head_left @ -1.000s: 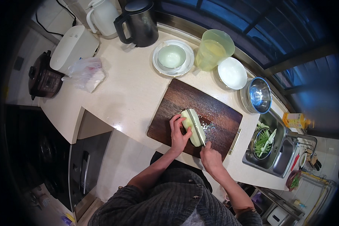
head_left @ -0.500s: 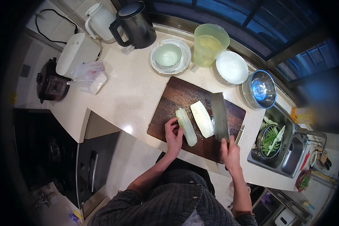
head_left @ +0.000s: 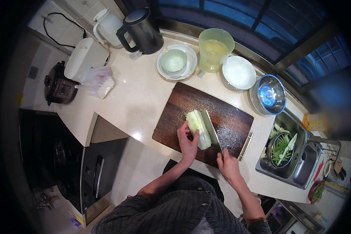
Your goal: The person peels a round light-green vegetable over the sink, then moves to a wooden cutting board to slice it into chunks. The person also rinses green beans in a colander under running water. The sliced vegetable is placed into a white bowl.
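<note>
Now, left hand [head_left: 188, 146]: half-curled over pale vegetable [head_left: 202, 132], which is steadied, presumably, against rolling.
Right hand [head_left: 228, 167]: mostly closed, cleaver [head_left: 211, 129] gripped and held along the vegetable's right side.

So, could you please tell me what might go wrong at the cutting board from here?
The left hand grips the pale green vegetable close to the cleaver in the right hand, so a stray stroke might nick a finger. The dark cutting board looks wet and speckled, so the vegetable could slide.
</note>
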`<state>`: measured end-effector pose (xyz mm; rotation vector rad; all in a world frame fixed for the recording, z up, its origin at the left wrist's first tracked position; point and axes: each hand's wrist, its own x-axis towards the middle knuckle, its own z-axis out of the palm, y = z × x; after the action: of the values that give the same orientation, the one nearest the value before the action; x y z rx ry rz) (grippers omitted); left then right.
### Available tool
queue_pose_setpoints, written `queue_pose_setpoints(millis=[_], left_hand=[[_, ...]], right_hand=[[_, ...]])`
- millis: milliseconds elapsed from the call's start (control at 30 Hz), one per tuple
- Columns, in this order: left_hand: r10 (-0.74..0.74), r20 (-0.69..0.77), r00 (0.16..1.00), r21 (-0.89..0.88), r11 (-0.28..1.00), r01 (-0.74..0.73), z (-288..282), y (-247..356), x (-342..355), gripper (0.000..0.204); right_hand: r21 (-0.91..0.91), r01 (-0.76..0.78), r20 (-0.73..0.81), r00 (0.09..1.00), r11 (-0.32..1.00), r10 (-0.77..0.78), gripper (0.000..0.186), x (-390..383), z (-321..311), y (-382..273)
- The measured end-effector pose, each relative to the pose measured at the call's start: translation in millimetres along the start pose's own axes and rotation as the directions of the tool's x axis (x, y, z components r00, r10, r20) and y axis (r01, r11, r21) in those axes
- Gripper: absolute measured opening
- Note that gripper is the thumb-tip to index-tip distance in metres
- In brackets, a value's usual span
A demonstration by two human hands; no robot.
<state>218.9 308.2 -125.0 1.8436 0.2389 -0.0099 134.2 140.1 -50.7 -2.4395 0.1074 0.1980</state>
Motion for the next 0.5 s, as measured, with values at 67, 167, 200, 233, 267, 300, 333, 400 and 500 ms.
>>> queue_pose_setpoints(millis=[67,167,200,233,267,300,333,400,500], left_hand=[[0.074,-0.05,0.996,0.119,0.991,-0.068,12.1,8.4,-2.8,0.069],[0.16,-0.064,0.985,0.276,0.951,-0.137,27.1,19.3,-2.5,0.09],[0.154,-0.057,0.986,0.347,0.929,-0.125,31.0,22.4,-0.9,0.093],[0.15,-0.05,0.987,0.416,0.902,-0.116,34.3,25.5,1.0,0.095],[0.16,-0.016,0.987,0.424,0.895,-0.138,34.0,27.9,3.6,0.1],[0.126,0.037,0.991,0.468,0.874,-0.129,33.6,30.7,5.8,0.099],[0.106,0.08,0.991,0.507,0.852,-0.132,33.0,33.9,8.3,0.099],[0.106,0.202,0.974,0.566,0.799,-0.204,25.9,39.8,13.0,0.098],[0.145,0.463,0.875,0.565,0.712,-0.417,4.8,46.3,23.9,0.096]], right_hand=[[-0.001,-0.052,0.009,0.999,0.999,0.052,0.019,-3.6,2.2,-6.4],[0.066,-0.08,0.01,0.997,0.995,0.08,0.022,-7.1,3.1,-7.6],[0.088,-0.081,0.004,0.997,0.993,0.081,0.022,-7.9,3.1,-6.2],[0.11,-0.082,-0.002,0.997,0.991,0.083,0.023,-8.3,2.6,-4.0],[0.132,-0.102,-0.009,0.994,0.986,0.105,0.023,-8.8,1.6,-1.4],[0.176,-0.128,-0.001,0.991,0.976,0.13,0.023,-8.5,0.0,1.8],[0.22,-0.152,0.008,0.988,0.964,0.154,0.023,-6.8,-2.8,5.9],[0.254,-0.25,0.024,0.967,0.934,0.252,0.022,-3.8,-8.8,13.5],[0.039,-0.197,-0.038,0.979,0.98,0.199,0.023,8.2,-16.8,23.8]])
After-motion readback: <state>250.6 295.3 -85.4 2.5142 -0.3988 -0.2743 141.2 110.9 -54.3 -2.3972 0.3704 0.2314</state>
